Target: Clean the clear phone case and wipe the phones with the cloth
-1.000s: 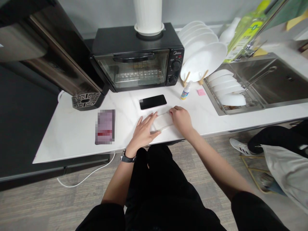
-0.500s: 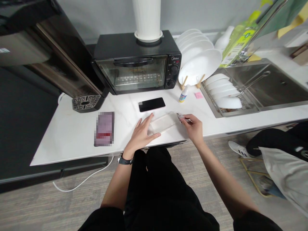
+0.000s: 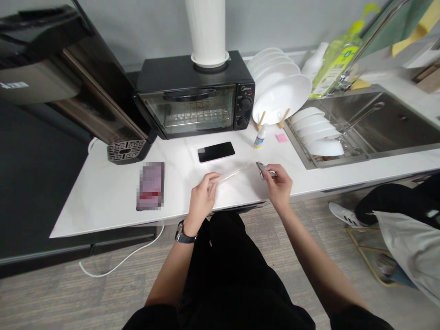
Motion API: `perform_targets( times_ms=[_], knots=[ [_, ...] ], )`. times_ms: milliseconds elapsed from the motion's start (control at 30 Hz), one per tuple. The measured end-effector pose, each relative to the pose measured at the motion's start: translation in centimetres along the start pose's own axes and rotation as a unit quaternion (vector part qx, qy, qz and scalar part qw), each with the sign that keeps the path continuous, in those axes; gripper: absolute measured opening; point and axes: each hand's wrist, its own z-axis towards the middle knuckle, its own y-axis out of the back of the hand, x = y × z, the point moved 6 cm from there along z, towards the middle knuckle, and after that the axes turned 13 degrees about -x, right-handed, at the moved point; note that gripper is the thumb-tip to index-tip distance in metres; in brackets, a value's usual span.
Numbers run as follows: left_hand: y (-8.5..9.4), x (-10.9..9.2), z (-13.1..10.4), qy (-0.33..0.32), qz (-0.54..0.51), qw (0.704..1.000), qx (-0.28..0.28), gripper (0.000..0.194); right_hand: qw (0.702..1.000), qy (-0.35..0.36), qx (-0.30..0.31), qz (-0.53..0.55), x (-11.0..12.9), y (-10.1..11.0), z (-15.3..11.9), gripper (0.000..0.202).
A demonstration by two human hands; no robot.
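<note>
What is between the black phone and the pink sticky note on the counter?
In the head view, a small white bottle with a blue and yellow label stands between the black phone and the pink sticky note, closer to the note.

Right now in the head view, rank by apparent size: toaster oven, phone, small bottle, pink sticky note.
1. Toaster oven
2. Phone
3. Small bottle
4. Pink sticky note
The bottle and note look close in size, so their order is unsure.

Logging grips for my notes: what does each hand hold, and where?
The left hand pinches the clear sheet at its near-left end, lifting it edge-on. The right hand holds a small strip by its near end.
</note>
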Motion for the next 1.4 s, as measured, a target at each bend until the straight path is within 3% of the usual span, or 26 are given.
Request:
perform_targets(
  times_ms=[167, 333, 533, 600, 667, 867, 967, 1100, 1200, 1267, 1400],
  knots=[
    [-0.6, -0.9, -1.4, -0.06, -0.001, 0.998, 0.0, 0.026, 0.996, 0.09, 0.013, -0.02, 2.7, -0.9, 0.1, 0.011],
    [-0.8, -1.1, -1.6, -0.108, -0.002, 0.994, 0.027, 0.032, 0.984, 0.162, 0.06, -0.047, 3.8, -3.3, -1.1, 0.022],
    [-0.8, -0.7, -1.5, -0.153, 0.028, 0.988, 0.017, 0.028, 0.935, 0.272, 0.227, 0.011, 8.2, -6.2, -6.7, 0.035],
    [-0.8, -0.7, -1.6, -0.163, 0.029, 0.986, 0.016, 0.028, 0.926, 0.284, 0.247, 0.015, 8.8, -6.3, -7.1, 0.035],
    [-0.9, -0.5, -1.5, -0.152, 0.028, 0.988, 0.015, 0.029, 0.935, 0.268, 0.232, -0.003, 8.0, -5.8, -5.8, 0.033],
    [-1.0, -0.6, -1.6, -0.131, 0.007, 0.991, 0.028, 0.041, 0.97, 0.188, 0.109, -0.112, 3.6, -2.9, 0.7, 0.026],
    [-1.1, -0.6, -1.5, -0.121, 0.012, 0.992, 0.031, 0.039, 0.964, 0.196, 0.135, -0.116, 4.4, -3.6, -0.3, 0.028],
    [-1.1, -0.4, -1.4, -0.123, 0.048, 0.991, 0.028, 0.031, 0.945, 0.224, 0.234, -0.047, 7.6, -5.8, -5.0, 0.032],
    [-1.2, -0.4, -1.5, -0.135, 0.061, 0.988, 0.033, 0.031, 0.935, 0.238, 0.261, -0.025, 8.9, -6.3, -6.7, 0.034],
    [-1.2, -0.4, -1.5, -0.127, 0.054, 0.99, 0.035, 0.033, 0.941, 0.232, 0.244, -0.035, 8.4, -5.8, -5.8, 0.032],
    [-1.2, -0.6, -1.7, -0.121, 0.03, 0.991, 0.04, 0.041, 0.963, 0.194, 0.161, -0.1, 5.2, -3.6, -0.9, 0.029]
  ],
)
